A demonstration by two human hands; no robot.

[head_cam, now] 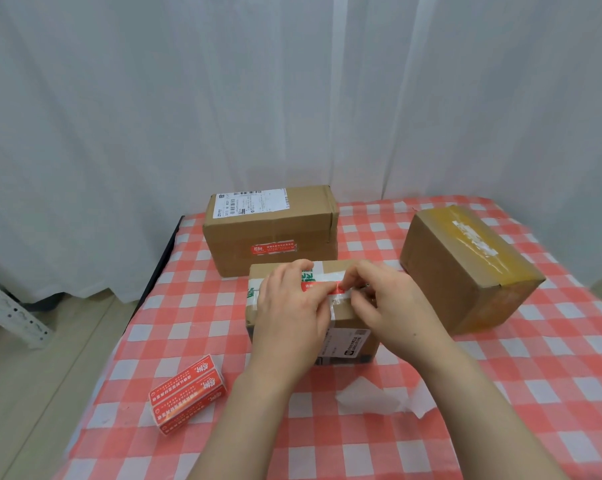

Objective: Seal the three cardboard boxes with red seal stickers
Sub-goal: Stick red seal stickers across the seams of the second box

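Three cardboard boxes stand on a red-and-white checked tablecloth. The small box (344, 317) in the middle lies under both hands. A red seal sticker (336, 289) lies across its top seam. My left hand (289, 313) presses fingertips on the sticker's left part. My right hand (386, 306) pinches the sticker's right end with thumb and forefinger. The far box (272, 226) carries a red sticker (273, 248) on its front face. The right box (466, 268), wrapped in yellowish tape, shows no red sticker.
A roll of red seal stickers (188, 394) lies at the front left of the tablecloth (500, 427). Two pieces of white backing paper (367, 398) lie in front of the small box. White curtains hang behind. The table's left edge drops to the floor.
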